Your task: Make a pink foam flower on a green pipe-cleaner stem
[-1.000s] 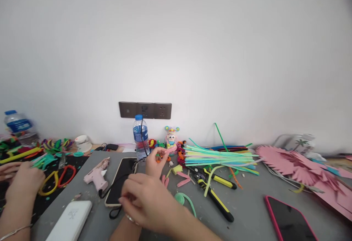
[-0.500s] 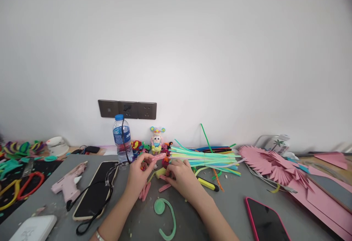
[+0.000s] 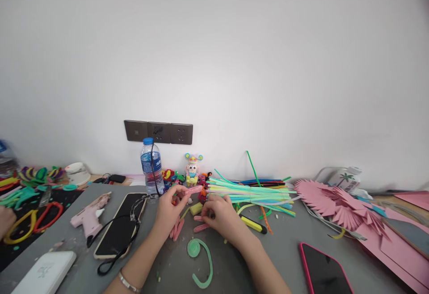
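Note:
My left hand [image 3: 171, 208] pinches a folded piece of pink pipe cleaner [image 3: 193, 190] between thumb and fingertips, raised off the table. Just to its right, my right hand [image 3: 218, 213] is low over the table with its fingers curled together at the end of a short pink pipe cleaner piece [image 3: 198, 218]. Another pink piece [image 3: 201, 228] lies just below those fingertips. Under my left hand rest several folded pink pieces [image 3: 176, 230]. Between the hands is a yellow-green roll [image 3: 196, 208]. A green pipe cleaner coil [image 3: 194, 248] with a curved tail lies nearer me.
Behind my hands stand a water bottle [image 3: 151, 165] and a small figurine [image 3: 192, 171]. A pipe cleaner bundle [image 3: 251, 192] lies right of them, with a yellow cutter [image 3: 252, 224]. Left are a phone [image 3: 120, 227], glue gun [image 3: 90, 218], scissors [image 3: 47, 217] and another person's hand [image 3: 6, 220].
The view has shifted slightly left, and another person's hand now shows at the left edge. My left hand keeps its pink piece; my right fingers have shifted only slightly near the pink pieces.

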The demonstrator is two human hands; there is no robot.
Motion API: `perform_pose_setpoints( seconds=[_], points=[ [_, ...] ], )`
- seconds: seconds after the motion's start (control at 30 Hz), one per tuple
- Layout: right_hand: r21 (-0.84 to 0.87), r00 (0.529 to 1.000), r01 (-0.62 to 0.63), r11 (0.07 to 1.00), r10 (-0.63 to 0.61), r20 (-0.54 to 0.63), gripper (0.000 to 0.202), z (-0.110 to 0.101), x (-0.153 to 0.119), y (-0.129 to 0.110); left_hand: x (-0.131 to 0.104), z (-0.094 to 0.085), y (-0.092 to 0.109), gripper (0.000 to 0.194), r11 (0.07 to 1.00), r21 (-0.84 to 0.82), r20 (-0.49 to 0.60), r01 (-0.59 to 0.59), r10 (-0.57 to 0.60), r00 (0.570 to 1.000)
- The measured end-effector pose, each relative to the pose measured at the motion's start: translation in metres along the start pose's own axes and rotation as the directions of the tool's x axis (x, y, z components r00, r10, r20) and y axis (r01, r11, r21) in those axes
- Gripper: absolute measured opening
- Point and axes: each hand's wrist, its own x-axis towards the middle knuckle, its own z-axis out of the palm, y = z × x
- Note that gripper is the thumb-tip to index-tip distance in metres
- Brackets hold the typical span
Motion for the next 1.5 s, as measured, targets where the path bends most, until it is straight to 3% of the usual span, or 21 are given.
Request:
perform_pose_setpoints(
  seconds=[0.13,0.27,0.37,0.47,0.57,0.97,1.27,1.5],
  points=[
    [0.335,0.996,-0.008,0.942,0.038,-0.084,0.027,-0.03,-0.005,0.013,0.0,0.0,0.0,0.015,1.0,0.016,0.042,0.019,-0.019,0.999],
    [0.39,0.968,0.035,0.92,0.066,-0.243,0.027,-0.046,-0.008,0.016,-0.001,0.002,0.004,0.015,0.999,0.026,0.218,0.02,-0.025,0.976],
    [0.386,0.983,0.069,0.92,0.005,-0.186,0.025,-0.043,-0.008,0.013,-0.002,0.003,0.008,0.015,0.999,0.033,0.341,0.008,-0.019,0.94],
    [0.386,0.992,0.074,0.92,-0.026,-0.127,0.021,-0.036,-0.008,0.013,-0.004,0.003,0.012,0.016,0.998,0.06,0.386,-0.025,0.0,0.922],
    [0.395,0.993,0.062,0.916,-0.017,-0.116,0.018,-0.032,-0.007,0.013,-0.005,0.002,0.013,0.017,0.999,0.031,0.41,-0.017,0.002,0.912],
    [0.496,1.0,-0.003,0.869,0.017,-0.024,0.016,-0.035,-0.008,0.005,-0.006,0.004,0.009,0.02,0.955,-0.208,0.435,0.212,-0.104,0.895],
    [0.523,1.0,0.0,0.852,-0.001,0.002,0.021,-0.034,-0.009,0.003,-0.006,0.001,0.021,0.028,0.932,-0.255,0.415,0.259,-0.136,0.899],
    [0.546,1.0,0.014,0.838,-0.019,0.004,0.023,-0.03,-0.007,0.002,-0.007,0.001,0.017,0.029,0.901,-0.307,0.44,0.306,-0.151,0.885]
  ],
)
